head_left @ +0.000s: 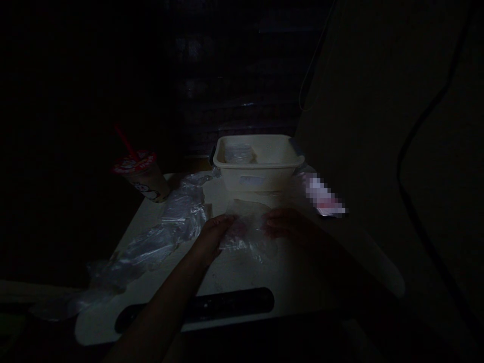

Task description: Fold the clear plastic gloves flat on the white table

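The view is very dark. A thin clear plastic bag [249,222] is stretched between my two hands above the pale table. My left hand [217,229] pinches its left side, fingers closed on the film. On the other side, my right hand [282,224] has its fingers on the bag's right edge, closed round it as far as the dim light shows. Whether the bag holds anything is hard to tell. Just beyond the hands stands a cream plastic bin [260,176] with clear packets [239,153] inside at its left.
Crumpled clear plastic bags [151,247] trail along the left of the white table [230,275]. A cup with a red straw [147,179] stands at the back left. A pixelated item [325,196] lies right of the bin. A black slot or bar [234,302] runs along the near edge.
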{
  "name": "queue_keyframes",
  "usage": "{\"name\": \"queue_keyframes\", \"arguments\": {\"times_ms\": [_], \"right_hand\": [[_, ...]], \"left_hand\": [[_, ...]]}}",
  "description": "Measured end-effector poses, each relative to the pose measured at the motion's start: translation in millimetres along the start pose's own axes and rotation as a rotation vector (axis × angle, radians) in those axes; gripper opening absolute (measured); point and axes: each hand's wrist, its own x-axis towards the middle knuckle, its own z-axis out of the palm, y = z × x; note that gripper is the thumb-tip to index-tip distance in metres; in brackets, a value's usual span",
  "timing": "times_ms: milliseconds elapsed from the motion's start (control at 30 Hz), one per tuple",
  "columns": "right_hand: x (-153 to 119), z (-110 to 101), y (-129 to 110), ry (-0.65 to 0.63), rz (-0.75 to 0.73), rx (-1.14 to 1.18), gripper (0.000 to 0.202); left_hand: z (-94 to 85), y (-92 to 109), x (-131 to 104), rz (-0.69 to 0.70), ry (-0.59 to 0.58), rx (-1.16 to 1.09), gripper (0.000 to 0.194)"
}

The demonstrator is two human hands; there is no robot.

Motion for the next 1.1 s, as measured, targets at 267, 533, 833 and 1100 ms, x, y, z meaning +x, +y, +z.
{"name": "queue_keyframes", "arguments": {"times_ms": [267, 533, 833, 1100], "right_hand": [[2, 1, 0, -0.006, -0.113, -0.058, 0.016], [3, 1, 0, -0.039, -0.166, -0.127, 0.027], [3, 0, 0, 0.046, -0.259, -0.117, 0.014], [13, -9, 6, 0.182, -0.284, -0.248, 0.019]], "left_hand": [[-1.4, 2, 0, 0.012, 0.004, 0.024, 0.019], [-0.7, 5, 0, 0.035, -0.001, 0.036, 0.016], [-6.0, 5, -1, 0.144, 0.004, 0.128, 0.009], [-15.9, -2, 7, 0.422, 0.139, 0.390, 0.015]]}}
